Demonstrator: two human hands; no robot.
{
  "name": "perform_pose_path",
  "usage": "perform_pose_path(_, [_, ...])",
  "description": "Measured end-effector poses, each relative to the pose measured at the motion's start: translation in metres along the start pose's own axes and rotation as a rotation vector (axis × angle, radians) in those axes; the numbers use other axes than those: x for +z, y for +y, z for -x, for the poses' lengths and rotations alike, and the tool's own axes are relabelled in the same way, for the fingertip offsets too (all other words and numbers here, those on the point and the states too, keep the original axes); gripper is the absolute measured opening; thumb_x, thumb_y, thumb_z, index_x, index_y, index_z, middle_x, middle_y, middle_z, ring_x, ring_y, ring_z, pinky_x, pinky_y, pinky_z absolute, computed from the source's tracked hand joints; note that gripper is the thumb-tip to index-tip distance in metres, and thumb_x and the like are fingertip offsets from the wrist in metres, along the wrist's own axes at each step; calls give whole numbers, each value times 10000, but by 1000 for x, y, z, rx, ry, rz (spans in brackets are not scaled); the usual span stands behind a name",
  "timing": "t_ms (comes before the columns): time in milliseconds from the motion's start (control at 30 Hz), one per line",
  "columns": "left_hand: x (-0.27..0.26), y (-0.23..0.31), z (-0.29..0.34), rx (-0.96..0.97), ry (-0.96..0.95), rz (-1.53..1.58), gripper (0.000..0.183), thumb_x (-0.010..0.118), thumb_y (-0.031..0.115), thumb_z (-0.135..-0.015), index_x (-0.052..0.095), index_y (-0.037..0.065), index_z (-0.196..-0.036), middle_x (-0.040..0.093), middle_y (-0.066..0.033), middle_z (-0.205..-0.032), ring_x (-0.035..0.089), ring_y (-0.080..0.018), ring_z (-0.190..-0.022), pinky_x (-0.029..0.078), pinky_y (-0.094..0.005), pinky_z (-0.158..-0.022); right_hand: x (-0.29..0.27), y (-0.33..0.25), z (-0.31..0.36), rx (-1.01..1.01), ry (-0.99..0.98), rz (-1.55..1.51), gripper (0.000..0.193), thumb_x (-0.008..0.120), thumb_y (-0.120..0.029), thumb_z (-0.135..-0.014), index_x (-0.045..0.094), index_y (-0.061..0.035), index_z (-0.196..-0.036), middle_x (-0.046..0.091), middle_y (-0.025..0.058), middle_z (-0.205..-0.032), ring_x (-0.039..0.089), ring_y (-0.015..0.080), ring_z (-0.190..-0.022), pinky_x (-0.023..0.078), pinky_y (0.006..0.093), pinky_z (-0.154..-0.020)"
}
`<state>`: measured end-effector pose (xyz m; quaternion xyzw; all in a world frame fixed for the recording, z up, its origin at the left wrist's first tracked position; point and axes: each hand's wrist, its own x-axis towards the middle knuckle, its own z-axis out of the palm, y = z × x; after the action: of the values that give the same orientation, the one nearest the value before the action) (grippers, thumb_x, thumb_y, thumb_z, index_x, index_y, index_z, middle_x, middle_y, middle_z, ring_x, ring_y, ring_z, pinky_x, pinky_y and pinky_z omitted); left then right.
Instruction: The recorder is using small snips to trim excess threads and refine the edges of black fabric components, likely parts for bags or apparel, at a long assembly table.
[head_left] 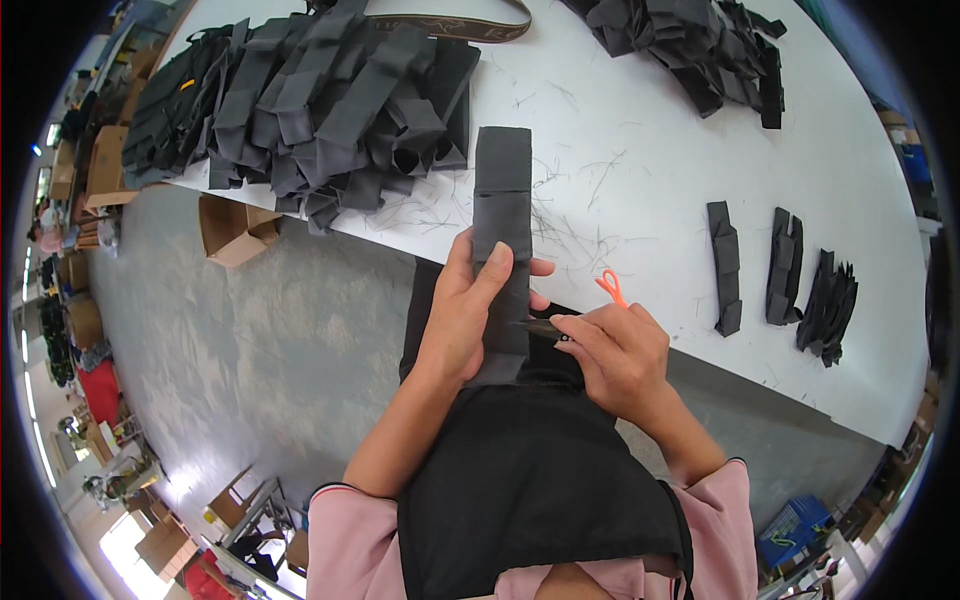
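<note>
1. The white table (pixel 700 130) bears a big heap of grey fabric pieces (pixel 320 100) at its far left.
2. A long grey fabric strip (pixel 502 230) reaches from the table's near edge toward the person's lap.
3. The left hand (pixel 462 310) is wrapped around the strip, thumb on top.
4. The right hand (pixel 615 355), closed, grips orange-handled snips (pixel 585 308), blades touching the strip's right edge.

A white table (pixel 700 150) crosses the upper right, loose threads scattered over it. Beneath lies a grey floor (pixel 250 340) with an open cardboard box (pixel 232 230) by the table edge. More boxes (pixel 105 165) stand at far left, and bright light falls at lower left.
</note>
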<state>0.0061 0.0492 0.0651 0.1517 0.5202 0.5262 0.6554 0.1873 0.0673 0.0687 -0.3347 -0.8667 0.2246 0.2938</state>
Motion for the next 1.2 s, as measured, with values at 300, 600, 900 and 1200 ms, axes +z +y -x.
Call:
perform_pose_path(300, [1,2,1,-55,-1,1,287,469,299,-964,433,70,-1134,637,-178,-985,639,-167,-691,532,-294,-567,-6,-6,3,128,-24,-59,256,729,-31,-634,677,-71,-881,527,37,-687,496,189,-571,371,294,-502])
perform_pose_path(600, [1,3,1,-42,9,-16,277,467,301,-964,436,80,-1127,638,-172,-988,640,-165,-691,530,-281,-567,-3,-6,2,174,-37,-62,263,728,-42,-646,653,-75,-895,502,37,-712,482,191,-561,376,295,-500])
perform_pose_path(900, [1,0,0,-58,-11,4,292,464,291,-966,435,67,-1151,634,-179,-981,637,-169,-688,536,-290,-568,2,-3,3,200,-23,-134,261,728,-63,-649,645,-90,-896,505,27,-728,480,201,-557,377,303,-506])
perform_pose_path(1200, [-1,-1,-2,-48,-40,2,301,459,288,-968,432,56,-1158,630,-183,-978,635,-175,-681,544,-304,-583,-4,-5,-2,-33,-11,71,281,736,-43,-611,670,-74,-882,547,7,-682,501,168,-556,338,289,-493])
